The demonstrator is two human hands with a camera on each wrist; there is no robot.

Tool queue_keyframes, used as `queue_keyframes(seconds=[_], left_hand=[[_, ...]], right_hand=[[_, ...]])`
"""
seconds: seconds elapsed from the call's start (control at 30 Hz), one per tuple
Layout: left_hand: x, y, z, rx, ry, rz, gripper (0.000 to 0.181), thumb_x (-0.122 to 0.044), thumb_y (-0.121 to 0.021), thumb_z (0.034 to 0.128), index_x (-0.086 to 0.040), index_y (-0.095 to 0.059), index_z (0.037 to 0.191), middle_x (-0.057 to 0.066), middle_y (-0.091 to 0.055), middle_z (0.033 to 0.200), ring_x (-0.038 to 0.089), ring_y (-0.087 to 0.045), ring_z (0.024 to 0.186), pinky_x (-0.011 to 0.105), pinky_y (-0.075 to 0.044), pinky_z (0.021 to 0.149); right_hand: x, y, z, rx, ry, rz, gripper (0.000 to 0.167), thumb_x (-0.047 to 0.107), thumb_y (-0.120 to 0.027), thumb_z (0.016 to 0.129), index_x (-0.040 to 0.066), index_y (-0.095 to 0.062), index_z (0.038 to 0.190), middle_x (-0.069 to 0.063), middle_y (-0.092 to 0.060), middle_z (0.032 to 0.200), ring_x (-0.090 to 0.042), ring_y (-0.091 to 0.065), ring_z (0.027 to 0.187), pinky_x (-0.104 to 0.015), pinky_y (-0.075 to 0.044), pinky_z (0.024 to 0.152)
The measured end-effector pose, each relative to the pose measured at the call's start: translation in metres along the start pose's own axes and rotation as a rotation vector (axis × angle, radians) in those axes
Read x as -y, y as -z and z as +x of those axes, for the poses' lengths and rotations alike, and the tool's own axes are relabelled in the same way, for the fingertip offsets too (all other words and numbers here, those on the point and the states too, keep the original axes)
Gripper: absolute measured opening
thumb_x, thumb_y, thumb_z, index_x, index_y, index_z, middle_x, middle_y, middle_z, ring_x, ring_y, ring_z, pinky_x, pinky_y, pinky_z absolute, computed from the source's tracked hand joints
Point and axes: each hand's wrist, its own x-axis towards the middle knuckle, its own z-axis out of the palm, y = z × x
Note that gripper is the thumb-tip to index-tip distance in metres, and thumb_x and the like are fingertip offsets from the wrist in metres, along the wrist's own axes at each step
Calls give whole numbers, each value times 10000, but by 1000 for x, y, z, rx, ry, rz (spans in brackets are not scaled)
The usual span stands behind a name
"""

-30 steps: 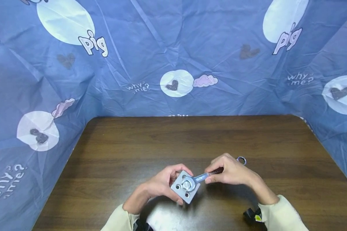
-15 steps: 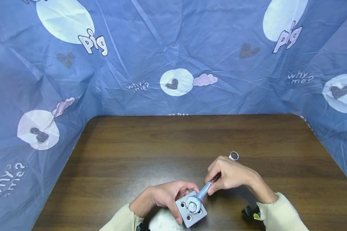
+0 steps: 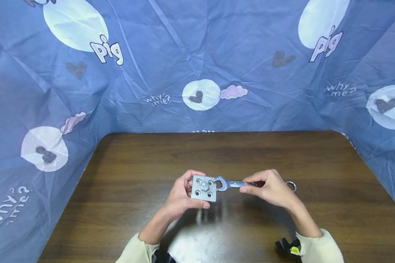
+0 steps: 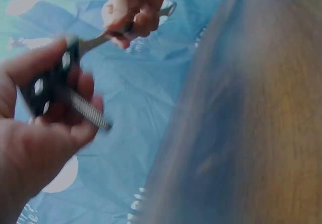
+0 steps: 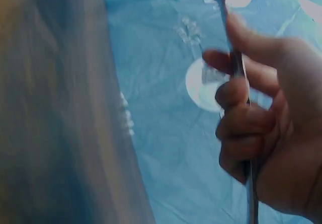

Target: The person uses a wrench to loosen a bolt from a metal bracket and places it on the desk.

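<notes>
Overhead, a plate (image 3: pixel 202 196) is gripped by the left hand (image 3: pixel 180 194) above the bench's (image 3: pixel 151 153) near side, its bolt (image 3: pixel 204 186) left of the wrench (image 3: pixel 236 184); slippage could be caused by shallow seating. Left wrist: the blurred shank (image 4: pixel 89 110) seems threaded. Right wrist: the wrench is clasped by the right hand (image 5: pixel 289 123).

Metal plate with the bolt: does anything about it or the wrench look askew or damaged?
I see no damage. Only the wrench might look odd: its open end is at the edge of the plate, clear of the bolt head, so it isn't seated there.
</notes>
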Motion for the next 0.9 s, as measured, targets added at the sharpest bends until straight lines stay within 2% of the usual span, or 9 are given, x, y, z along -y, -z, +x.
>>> queue_keyframes(seconds=[0.07, 0.13, 0.2, 0.27, 0.43, 0.63, 0.8, 0.9], left_hand=[[0, -4, 3, -165, -13, 78, 761, 166, -787, 589, 73, -474, 1276, 20, -745, 928, 50, -682, 742, 208, -560, 680], [1, -8, 5, -292, -29, 141, 747, 153, -805, 595, 37, -497, 1266, 146, -743, 983, 39, -673, 744, 202, -555, 682], [2, -13, 7, -383, -57, 174, 740, 151, -810, 596, 30, -505, 1259, 252, -722, 1043, 23, -662, 750, 193, -550, 684], [4, -17, 8, -439, -93, 179, 736, 158, -807, 597, 41, -503, 1256, 298, -707, 1076, 13, -658, 759, 188, -547, 685], [4, -23, 11, -496, -154, 164, 744, 154, -809, 596, 35, -500, 1261, 287, -707, 1087, 12, -658, 783, 185, -546, 696], [6, -26, 12, -514, -146, 166, 748, 142, -815, 598, 41, -493, 1265, 272, -710, 1075, 20, -658, 787, 183, -542, 704], [9, -25, 12, -529, -145, 179, 735, 137, -818, 594, 29, -507, 1251, 272, -713, 1064, 12, -651, 772, 181, -533, 687], [9, -24, 12, -515, -153, 172, 740, 148, -813, 593, 41, -501, 1255, 286, -711, 1063, 3, -652, 767, 179, -535, 680]], right_hand=[[5, -8, 0, -57, -81, -24, 190, 258, -818, 817, 106, -809, 931, 18, -712, 723, -1, -482, 581, -207, -413, 515], [10, -16, 1, -116, -144, -46, 205, 290, -821, 811, 122, -814, 928, 26, -702, 713, -12, -481, 588, -212, -405, 524], [14, -25, 2, -159, -188, -66, 198, 319, -824, 805, 151, -817, 909, 38, -675, 688, -24, -463, 590, -217, -384, 527], [18, -32, 3, -185, -216, -79, 183, 341, -822, 803, 184, -819, 897, 56, -664, 681, -31, -451, 594, -220, -368, 534], [21, -42, 5, -203, -218, -72, 157, 360, -825, 795, 218, -815, 860, 79, -614, 643, -22, -430, 587, -221, -349, 531], [22, -50, 4, -205, -215, -64, 150, 362, -824, 797, 222, -808, 849, 89, -564, 616, -18, -417, 573, -218, -345, 523], [23, -54, 3, -211, -201, -100, 141, 357, -823, 796, 226, -804, 844, 112, -523, 602, -20, -400, 562, -216, -334, 517], [22, -53, 3, -218, -182, -131, 140, 359, -824, 793, 230, -805, 844, 125, -512, 591, -17, -391, 551, -215, -329, 508]])
